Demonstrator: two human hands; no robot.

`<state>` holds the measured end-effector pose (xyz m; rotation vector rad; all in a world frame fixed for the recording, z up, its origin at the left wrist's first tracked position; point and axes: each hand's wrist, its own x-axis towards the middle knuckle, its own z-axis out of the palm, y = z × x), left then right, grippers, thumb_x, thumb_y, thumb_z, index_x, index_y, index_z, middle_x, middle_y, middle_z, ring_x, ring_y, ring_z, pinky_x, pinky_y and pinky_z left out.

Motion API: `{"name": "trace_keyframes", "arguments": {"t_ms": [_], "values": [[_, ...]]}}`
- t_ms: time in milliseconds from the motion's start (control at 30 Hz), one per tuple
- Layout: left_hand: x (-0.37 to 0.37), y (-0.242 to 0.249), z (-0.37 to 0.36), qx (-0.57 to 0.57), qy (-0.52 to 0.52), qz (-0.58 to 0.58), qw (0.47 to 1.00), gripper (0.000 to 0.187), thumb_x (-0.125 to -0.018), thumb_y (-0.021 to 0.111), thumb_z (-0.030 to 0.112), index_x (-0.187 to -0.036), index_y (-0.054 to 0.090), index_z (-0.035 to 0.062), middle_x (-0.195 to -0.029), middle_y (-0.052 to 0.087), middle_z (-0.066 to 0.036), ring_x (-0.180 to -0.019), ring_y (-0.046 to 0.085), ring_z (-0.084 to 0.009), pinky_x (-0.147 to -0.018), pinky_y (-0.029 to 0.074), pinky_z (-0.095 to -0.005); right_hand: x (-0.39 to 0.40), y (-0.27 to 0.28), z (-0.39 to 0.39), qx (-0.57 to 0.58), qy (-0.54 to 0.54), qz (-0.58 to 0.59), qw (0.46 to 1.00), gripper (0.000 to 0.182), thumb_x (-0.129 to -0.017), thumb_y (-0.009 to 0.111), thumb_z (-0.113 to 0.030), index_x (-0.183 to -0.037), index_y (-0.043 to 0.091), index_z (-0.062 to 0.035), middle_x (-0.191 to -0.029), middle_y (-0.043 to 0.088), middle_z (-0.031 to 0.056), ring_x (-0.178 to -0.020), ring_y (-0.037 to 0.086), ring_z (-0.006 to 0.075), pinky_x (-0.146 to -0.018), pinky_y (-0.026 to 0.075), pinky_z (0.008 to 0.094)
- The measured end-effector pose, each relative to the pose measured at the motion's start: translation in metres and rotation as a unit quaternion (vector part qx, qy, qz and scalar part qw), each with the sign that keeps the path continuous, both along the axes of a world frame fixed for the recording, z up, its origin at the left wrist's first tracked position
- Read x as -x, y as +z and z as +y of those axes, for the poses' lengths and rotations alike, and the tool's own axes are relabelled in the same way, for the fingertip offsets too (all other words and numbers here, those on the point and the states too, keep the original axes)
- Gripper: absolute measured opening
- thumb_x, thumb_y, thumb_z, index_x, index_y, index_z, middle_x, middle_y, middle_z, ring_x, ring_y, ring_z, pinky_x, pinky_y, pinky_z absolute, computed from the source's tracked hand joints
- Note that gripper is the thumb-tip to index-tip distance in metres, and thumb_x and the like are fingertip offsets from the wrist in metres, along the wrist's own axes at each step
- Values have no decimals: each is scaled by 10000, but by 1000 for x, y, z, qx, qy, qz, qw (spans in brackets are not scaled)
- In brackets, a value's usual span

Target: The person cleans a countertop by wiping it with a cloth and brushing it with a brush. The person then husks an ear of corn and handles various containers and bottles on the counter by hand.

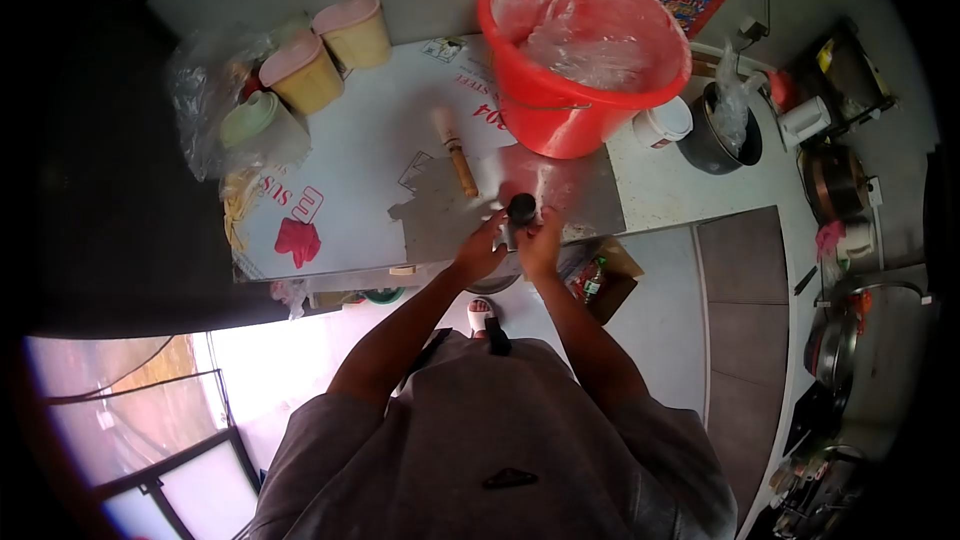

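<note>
Near the counter's front edge, a small container with a dark round top [522,208] stands between my two hands. My left hand [484,248] has its fingers against the container's left side. On the other side, my right hand [541,243] grips it with curled fingers. The container's lower part is mostly hidden by the fingers, so its exact kind does not show. Just beyond my left hand lies a brush [457,158] with a wooden handle and pale bristles. A big red bucket [560,125] with clear plastic inside stands behind my hands.
Lidded plastic canisters [355,35] line the back left. A crumpled pink cloth [298,242] lies on the film-covered counter [360,170]. To the right are a white tub [664,124] and a dark pot [720,145]. Below the edge sits a cardboard box [622,285].
</note>
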<state>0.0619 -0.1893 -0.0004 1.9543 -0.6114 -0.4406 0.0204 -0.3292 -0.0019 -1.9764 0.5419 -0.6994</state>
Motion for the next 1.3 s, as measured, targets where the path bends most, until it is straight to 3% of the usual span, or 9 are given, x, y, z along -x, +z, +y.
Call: {"name": "trace_keyframes", "arguments": {"t_ms": [233, 333, 433, 567, 733, 867, 967, 1000, 1300], "values": [[-2, -2, 16, -4, 56, -91, 994, 715, -793, 596, 1, -1453, 330, 65, -1379, 467, -211, -1169, 569, -346, -1001, 455, -414, 8, -6, 27, -9, 5, 12, 1000, 367, -743, 654, -7, -1036, 437, -48, -921, 476, 113, -793, 527, 222, -728, 436, 346], [-4, 6, 27, -10, 82, -33, 996, 688, -799, 606, 53, -1433, 340, 69, -1339, 467, -214, -1134, 563, -375, -952, 476, -443, 3, 37, 18, 231, -14, 19, 973, 468, -723, 685, -40, -1129, 453, -43, -1033, 532, 178, -964, 555, 337, -811, 437, 407], [-5, 11, 36, -13, 106, -45, 993, 659, -790, 599, 37, -1406, 368, 66, -1297, 488, -210, -1087, 577, -378, -940, 479, -458, -11, 23, 2, 228, 31, 50, 972, 518, -711, 738, -141, -1154, 490, -42, -1247, 501, 212, -1200, 453, 390, -954, 336, 515], [-7, 22, 48, -34, 130, -38, 990, 630, -788, 596, 32, -1383, 393, 74, -1291, 492, -209, -1078, 585, -371, -930, 486, -458, -43, -4, -14, 179, 123, 81, 973, 447, -701, 777, -173, -1044, 500, -98, -1261, 541, 149, -1080, 552, 385, -858, 433, 480], [-6, 29, 72, -32, 167, -1, 985, 607, -795, 595, 54, -1369, 404, 85, -1297, 495, -201, -1115, 580, -374, -924, 490, -452, -62, -1, -6, 263, 100, 124, 952, 299, -717, 739, -190, -893, 519, -91, -936, 534, 139, -842, 566, 392, -736, 464, 503], [-15, 23, 70, -62, 182, -2, 981, 607, -793, 596, 63, -1368, 406, 98, -1327, 481, -188, -1156, 545, -401, -954, 471, -465, -33, -4, 17, 205, 98, 99, 969, 350, -709, 722, -210, -926, 494, -59, -953, 522, 168, -879, 565, 392, -737, 440, 519], [-13, 12, 69, -51, 183, -57, 980, 613, -782, 603, 58, -1362, 408, 96, -1354, 464, -189, -1203, 494, -417, -1000, 435, -470, -19, 10, 30, 236, 63, 69, 967, 365, -708, 710, -198, -963, 492, -56, -1060, 516, 185, -974, 538, 413, -810, 405, 554], [-12, 12, 70, -56, 188, -61, 979, 614, -777, 606, 56, -1359, 411, 95, -1363, 458, -188, -1217, 479, -417, -1012, 425, -469, -19, 13, 35, 233, 57, 57, 969, 412, -705, 698, -192, -1045, 510, -52, -1199, 489, 207, -1117, 486, 417, -923, 347, 573], [-4, 23, 143, -68, 351, -101, 928, 590, -741, 633, 44, -1304, 459, 79, -1403, 436, -194, -1263, 432, -417, -1053, 387, -467, -50, 53, 120, 232, 267, -2, 935, 493, -755, 651, -145, -1210, 493, -38, -1295, 459, 230, -1255, 416, 403, -1041, 284, 543]]}}
